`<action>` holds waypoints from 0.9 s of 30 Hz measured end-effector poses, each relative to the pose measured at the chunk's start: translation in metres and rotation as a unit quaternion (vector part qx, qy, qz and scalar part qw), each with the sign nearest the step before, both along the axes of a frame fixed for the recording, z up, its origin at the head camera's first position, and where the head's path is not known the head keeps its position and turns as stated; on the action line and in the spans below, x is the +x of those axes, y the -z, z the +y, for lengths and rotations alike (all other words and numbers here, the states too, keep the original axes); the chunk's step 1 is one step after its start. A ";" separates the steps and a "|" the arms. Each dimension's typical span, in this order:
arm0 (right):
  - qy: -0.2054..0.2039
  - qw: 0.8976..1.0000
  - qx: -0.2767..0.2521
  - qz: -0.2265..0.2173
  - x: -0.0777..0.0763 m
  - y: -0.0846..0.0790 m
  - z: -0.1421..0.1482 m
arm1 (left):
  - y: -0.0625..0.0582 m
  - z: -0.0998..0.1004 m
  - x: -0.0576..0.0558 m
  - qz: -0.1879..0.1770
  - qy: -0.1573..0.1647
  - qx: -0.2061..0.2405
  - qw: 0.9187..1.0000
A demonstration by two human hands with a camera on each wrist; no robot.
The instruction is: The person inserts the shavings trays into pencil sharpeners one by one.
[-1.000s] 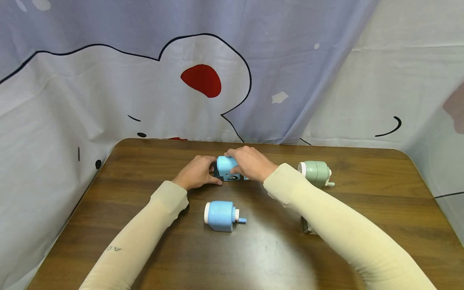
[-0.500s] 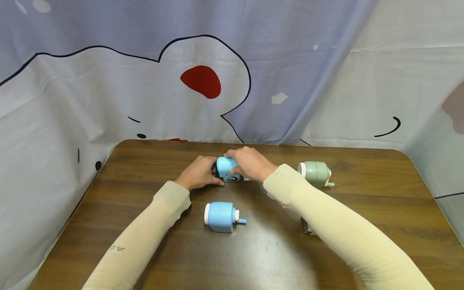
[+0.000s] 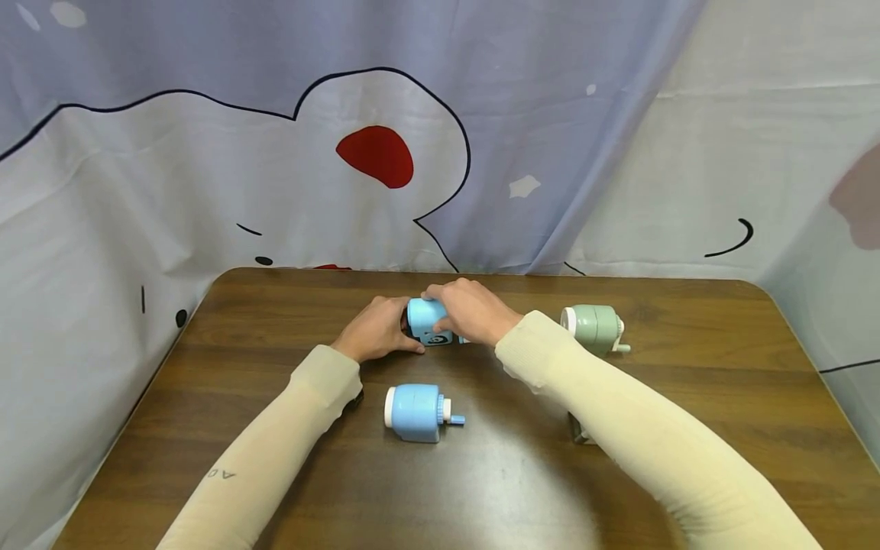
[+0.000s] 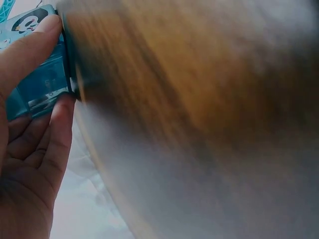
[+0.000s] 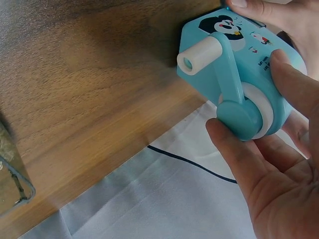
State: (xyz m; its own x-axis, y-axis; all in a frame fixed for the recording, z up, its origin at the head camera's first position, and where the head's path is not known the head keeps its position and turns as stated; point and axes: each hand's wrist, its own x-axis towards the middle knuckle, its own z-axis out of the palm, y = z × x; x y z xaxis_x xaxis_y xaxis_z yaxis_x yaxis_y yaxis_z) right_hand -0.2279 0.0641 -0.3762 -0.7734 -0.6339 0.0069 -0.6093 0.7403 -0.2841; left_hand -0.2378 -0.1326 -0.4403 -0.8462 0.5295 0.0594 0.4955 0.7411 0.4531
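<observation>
A turquoise hand-crank pencil sharpener (image 3: pixel 425 312) with a panda picture stands near the table's back edge, between both hands. My left hand (image 3: pixel 376 328) grips its front end. The thumb lies on the panda side and the fingers are on the opposite side, around a see-through teal shavings drawer (image 4: pixel 47 74). From the right, my right hand (image 3: pixel 473 312) holds the sharpener's body, thumb on the printed side and fingers behind. The crank (image 5: pixel 228 69) with its white knob shows in the right wrist view, a fingertip close to its hub.
A blue crank sharpener (image 3: pixel 415 412) lies nearer on the wooden table (image 3: pixel 481 489). To the right stands a green one (image 3: pixel 596 327). A small dark-edged object (image 3: pixel 579 430) is partly hidden by the right sleeve. A patterned curtain (image 3: pixel 275 168) hangs behind the table.
My left hand has shifted slightly right, and the dark drawer part seen between it and the sharpener's body has narrowed. My right hand keeps its hold; the head view has drifted slightly.
</observation>
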 end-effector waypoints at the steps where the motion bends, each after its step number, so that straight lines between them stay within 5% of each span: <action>1: 0.000 1.000 0.000 0.000 0.000 0.000 0.000 | 0.000 0.000 0.000 0.001 0.000 -0.001 1.000; 27: -0.008 1.000 -0.011 0.003 0.000 -0.001 0.001 | -0.002 0.006 -0.001 -0.002 0.005 0.010 1.000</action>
State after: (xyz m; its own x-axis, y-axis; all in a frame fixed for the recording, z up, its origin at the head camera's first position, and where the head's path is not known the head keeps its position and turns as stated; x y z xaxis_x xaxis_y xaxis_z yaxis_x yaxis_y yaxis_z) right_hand -0.2277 0.0655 -0.3756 -0.7631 -0.6457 0.0261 -0.6227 0.7239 -0.2969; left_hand -0.2392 -0.1267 -0.4380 -0.8412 0.5366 0.0669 0.5008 0.7264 0.4707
